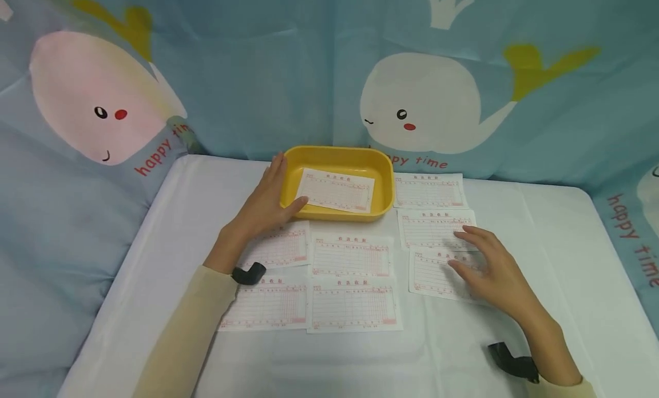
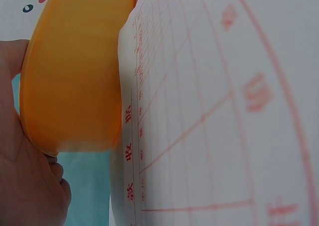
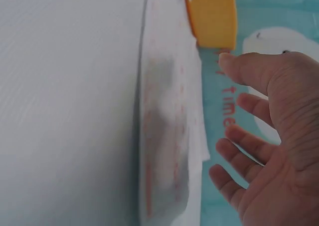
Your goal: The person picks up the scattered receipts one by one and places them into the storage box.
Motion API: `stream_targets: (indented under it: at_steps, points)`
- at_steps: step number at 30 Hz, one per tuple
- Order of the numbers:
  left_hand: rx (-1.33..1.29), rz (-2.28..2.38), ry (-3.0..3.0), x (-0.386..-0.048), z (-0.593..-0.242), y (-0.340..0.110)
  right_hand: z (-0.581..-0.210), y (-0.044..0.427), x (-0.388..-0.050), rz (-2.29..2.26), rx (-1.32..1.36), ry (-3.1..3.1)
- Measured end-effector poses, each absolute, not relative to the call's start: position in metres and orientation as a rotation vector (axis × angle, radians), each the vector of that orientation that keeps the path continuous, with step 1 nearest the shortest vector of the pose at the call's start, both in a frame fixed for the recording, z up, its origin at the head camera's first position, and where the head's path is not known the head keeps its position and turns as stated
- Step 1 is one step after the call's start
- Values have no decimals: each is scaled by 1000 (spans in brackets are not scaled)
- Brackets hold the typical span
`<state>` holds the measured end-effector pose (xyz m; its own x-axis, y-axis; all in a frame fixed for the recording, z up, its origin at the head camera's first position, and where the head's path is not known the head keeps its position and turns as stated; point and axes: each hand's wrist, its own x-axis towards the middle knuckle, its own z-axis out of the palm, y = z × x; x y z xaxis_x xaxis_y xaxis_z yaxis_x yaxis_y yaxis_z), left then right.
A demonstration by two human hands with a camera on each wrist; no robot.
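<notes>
A yellow tray [image 1: 337, 217] stands at the back of the table with one printed slip [image 1: 337, 191] lying in it. The left hand [image 1: 265, 201] rests at the tray's left end, thumb over the near rim and fingers along the side; in the left wrist view it touches the tray [image 2: 75, 76]. Above the right column of slips hovers the right hand [image 1: 496, 272], fingers apart and slightly bent, holding nothing. Below it lies a slip [image 1: 437, 275], and another slip [image 1: 432, 229] is just behind. In the right wrist view the hand [image 3: 274, 121] is beside the slips, not touching them.
Two slips [image 1: 352, 258] [image 1: 352, 306] lie in a middle column in front of the tray. Left of them are two more slips, partly under the left forearm. One slip [image 1: 429, 191] is right of the tray. A patterned blue cloth [image 1: 257, 72] hangs behind the white table.
</notes>
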<state>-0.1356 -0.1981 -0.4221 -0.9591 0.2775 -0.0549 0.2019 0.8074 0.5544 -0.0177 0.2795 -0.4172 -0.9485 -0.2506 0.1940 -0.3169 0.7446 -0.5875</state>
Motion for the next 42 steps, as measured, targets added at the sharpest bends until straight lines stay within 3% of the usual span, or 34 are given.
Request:
stream_targets:
  at_steps: [29, 42]
  points:
    - [401, 872, 2863, -139, -424, -189, -437, 331, 26, 803, 318, -2903]
    - [389, 814, 2875, -135, -422, -195, -442, 330, 43, 765, 224, -2952]
